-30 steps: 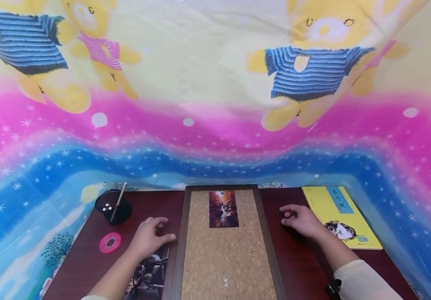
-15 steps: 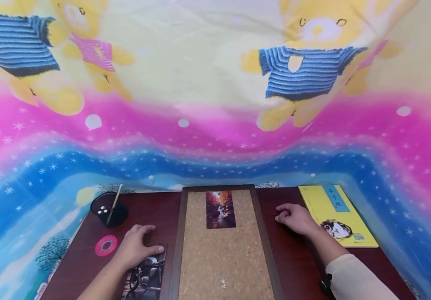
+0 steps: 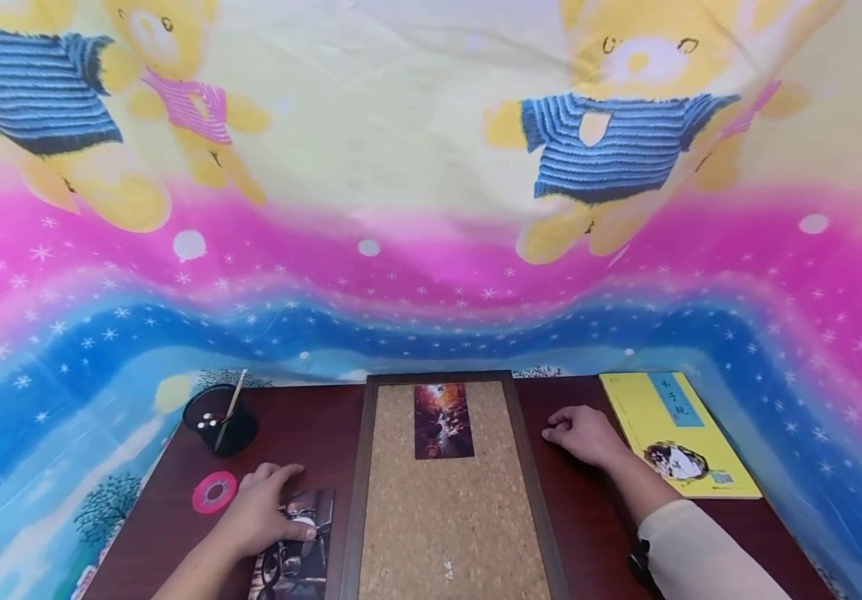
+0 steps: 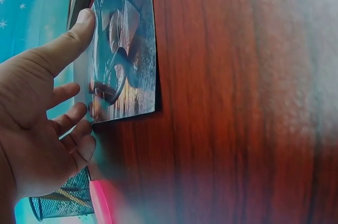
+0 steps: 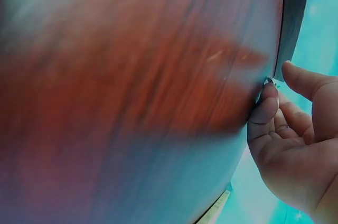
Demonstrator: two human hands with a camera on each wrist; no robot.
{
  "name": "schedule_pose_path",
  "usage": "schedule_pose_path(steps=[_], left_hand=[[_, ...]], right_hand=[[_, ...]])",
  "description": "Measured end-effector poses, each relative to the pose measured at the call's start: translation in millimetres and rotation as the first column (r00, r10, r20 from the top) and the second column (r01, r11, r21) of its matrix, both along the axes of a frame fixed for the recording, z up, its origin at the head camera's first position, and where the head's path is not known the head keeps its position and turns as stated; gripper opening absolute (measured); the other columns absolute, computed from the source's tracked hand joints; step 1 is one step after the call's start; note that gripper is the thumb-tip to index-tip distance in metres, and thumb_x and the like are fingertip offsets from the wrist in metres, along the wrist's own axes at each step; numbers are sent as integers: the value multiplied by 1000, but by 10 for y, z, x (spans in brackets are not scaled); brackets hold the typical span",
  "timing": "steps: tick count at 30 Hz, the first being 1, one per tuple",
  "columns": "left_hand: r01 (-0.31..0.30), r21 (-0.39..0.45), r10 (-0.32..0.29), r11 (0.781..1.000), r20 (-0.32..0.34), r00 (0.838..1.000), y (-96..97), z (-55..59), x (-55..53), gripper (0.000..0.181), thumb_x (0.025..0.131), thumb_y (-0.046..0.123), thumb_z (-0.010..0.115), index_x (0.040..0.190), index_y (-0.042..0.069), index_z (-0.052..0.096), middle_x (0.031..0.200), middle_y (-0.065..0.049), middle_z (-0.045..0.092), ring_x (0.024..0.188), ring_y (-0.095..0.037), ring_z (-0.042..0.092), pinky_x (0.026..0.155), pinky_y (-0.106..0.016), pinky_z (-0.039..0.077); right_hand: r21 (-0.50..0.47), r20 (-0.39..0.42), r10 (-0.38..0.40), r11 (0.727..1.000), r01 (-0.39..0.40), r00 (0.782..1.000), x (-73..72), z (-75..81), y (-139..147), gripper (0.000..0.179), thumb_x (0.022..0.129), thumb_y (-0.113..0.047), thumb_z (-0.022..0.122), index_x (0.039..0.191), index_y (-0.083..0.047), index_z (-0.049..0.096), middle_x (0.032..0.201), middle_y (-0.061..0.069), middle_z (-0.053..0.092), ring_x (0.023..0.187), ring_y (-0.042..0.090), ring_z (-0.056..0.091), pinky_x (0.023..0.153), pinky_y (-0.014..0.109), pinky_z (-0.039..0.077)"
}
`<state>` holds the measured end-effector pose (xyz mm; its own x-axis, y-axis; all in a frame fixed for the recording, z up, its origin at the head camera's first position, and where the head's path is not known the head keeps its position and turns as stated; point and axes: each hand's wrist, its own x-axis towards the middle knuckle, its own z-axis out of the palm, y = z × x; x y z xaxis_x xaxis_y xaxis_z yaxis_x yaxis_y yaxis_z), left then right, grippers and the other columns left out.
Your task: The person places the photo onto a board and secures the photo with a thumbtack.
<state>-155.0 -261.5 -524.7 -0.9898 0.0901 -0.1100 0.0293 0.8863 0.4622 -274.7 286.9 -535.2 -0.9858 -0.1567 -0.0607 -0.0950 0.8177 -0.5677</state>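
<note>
My left hand (image 3: 257, 507) reaches over a photo print of a motorcycle (image 3: 309, 562) lying left of the corkboard. Its fingers are spread and relaxed, with the thumb over the print; in the left wrist view the thumb (image 4: 79, 34) overlaps the print's edge. On the framed corkboard (image 3: 449, 508), a small autumn stream picture (image 3: 443, 421) sits near the top. My right hand (image 3: 584, 435) rests on the table to the right of the board. Loosely curled fingers show in the right wrist view, thumb apart, and a small shiny spot (image 5: 270, 80) appears at a fingertip; I cannot tell what it is.
A pink tape roll (image 3: 215, 492) lies left of my left hand. Behind it stands a black mesh pen cup (image 3: 221, 429) with a stick and white-tipped items. A yellow book (image 3: 682, 437) lies at the right. A bear-print cloth (image 3: 401, 167) encloses the dark red table (image 3: 296, 417).
My left hand has moved down toward me, its thumb coming over the motorcycle print. The right hand has barely shifted. The head view has turned slightly.
</note>
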Motion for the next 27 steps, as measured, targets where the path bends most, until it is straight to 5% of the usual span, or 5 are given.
schedule_pose_path(steps=[15, 27], left_hand=[[8, -32, -8, 999, 5, 1000, -7, 9, 66, 108, 48, 49, 102, 138, 5, 62, 115, -9, 58, 104, -30, 50, 89, -51, 49], [-38, 52, 37, 998, 15, 999, -39, 9, 89, 103, 47, 39, 103, 137, 7, 63, 111, -9, 53, 90, -24, 50, 77, -42, 48]], right_hand=[[58, -16, 11, 998, -11, 1000, 18, 15, -82, 6, 92, -10, 72, 97, -9, 76, 86, -2, 69, 78, 15, 61, 72, 39, 52], [23, -15, 28, 999, -28, 1000, 69, 46, -103, 13, 97, -4, 60, 94, -13, 69, 84, 0, 65, 72, 19, 55, 68, 36, 46]])
